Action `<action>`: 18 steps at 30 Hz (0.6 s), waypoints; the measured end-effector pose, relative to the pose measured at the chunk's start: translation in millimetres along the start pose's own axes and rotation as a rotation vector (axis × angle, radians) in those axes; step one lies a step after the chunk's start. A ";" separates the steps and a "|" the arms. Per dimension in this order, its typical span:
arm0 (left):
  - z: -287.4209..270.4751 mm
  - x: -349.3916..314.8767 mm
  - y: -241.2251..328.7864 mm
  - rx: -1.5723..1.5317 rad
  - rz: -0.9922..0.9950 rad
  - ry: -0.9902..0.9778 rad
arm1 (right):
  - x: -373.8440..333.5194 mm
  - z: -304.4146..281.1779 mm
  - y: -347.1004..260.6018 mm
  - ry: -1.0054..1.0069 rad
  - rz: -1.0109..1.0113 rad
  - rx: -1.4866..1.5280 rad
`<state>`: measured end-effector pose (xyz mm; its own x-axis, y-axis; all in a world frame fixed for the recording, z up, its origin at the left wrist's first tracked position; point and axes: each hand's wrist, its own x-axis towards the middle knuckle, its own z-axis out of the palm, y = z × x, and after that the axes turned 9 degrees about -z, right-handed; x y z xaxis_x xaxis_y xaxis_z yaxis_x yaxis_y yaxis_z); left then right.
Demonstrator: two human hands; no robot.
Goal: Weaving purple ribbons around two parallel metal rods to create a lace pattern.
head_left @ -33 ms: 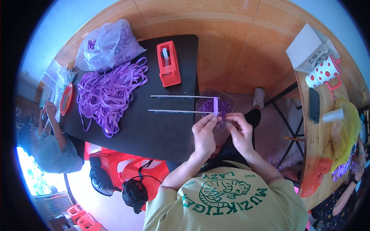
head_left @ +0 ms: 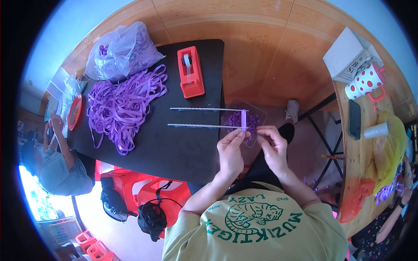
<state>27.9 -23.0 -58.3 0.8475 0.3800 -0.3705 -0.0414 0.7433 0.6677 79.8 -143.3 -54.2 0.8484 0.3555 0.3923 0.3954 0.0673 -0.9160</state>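
Observation:
Two thin twisted metal rods (head_left: 196, 125) stick out past the right edge of the dark table, side by side. A strip of purple ribbon (head_left: 244, 118) spans them near their free ends. My left hand (head_left: 230, 152) pinches the ribbon at the end of the nearer rod. Just right of it, my right hand (head_left: 274, 150) has its thumb and forefinger slightly apart, with nothing visible between them. Below the rod ends is a clear container (head_left: 257, 108) with small purple pieces in it.
On the dark table (head_left: 187, 150) lie a heap of purple ribbon (head_left: 124, 104), a plastic bag (head_left: 124, 52) of more ribbon and a red tape dispenser (head_left: 190, 71). A wooden table (head_left: 352, 174) at right holds a phone (head_left: 354, 118) and dotted cup (head_left: 365, 82). Other people sit left and right.
My right hand has shifted slightly to the right, away from my left hand. My left hand, the ribbon and the rods look the same.

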 end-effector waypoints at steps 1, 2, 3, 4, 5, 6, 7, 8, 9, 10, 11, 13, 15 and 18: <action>0.6 -0.6 2.4 -0.023 -0.026 0.000 | 5.6 -5.1 2.0 -0.005 -0.027 -0.045; 1.1 -1.5 4.4 -0.046 -0.051 0.000 | 10.2 -8.5 2.0 0.012 -0.013 -0.024; 1.6 -2.8 5.8 -0.049 -0.048 0.000 | 15.8 -11.1 0.6 0.027 0.000 -0.002; 2.4 -3.5 8.2 -0.055 -0.060 0.002 | 24.4 -12.8 -0.1 0.020 -0.001 0.028; 2.8 -4.0 10.3 -0.061 -0.071 0.004 | 33.5 -13.7 -3.4 0.010 -0.013 0.050; 3.1 -3.5 9.6 -0.065 -0.061 0.005 | 43.5 -14.8 -3.8 -0.008 -0.031 0.063; 2.9 -1.9 6.6 -0.062 -0.069 0.013 | 54.4 -13.0 -3.4 -0.027 -0.050 0.078; 3.1 -1.0 4.9 -0.061 -0.075 0.023 | 66.9 -6.0 -5.4 -0.027 -0.032 0.143; 2.7 -0.6 5.4 -0.064 -0.062 0.026 | 82.2 2.8 -8.9 -0.037 -0.040 0.149; 1.5 -0.7 4.9 -0.063 -0.059 0.022 | 97.4 13.1 -12.3 -0.122 0.027 0.121; 1.2 -1.1 4.9 -0.061 -0.058 0.016 | 112.0 24.5 -14.4 -0.205 0.093 0.091; 2.1 -1.6 5.3 -0.069 -0.047 0.007 | 137.2 58.3 -7.9 -0.245 0.067 0.172; 1.1 -0.9 5.8 -0.036 -0.049 0.039 | 163.2 91.8 6.0 -0.329 0.010 0.119; 3.1 0.2 4.2 -0.029 -0.039 0.012 | 186.0 125.5 -0.6 -0.276 0.097 0.023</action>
<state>29.6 -21.5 -53.5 0.8422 0.3575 -0.4037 -0.0241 0.7729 0.6341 193.2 39.8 8.9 0.7529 0.6010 0.2681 0.3062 0.0406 -0.9511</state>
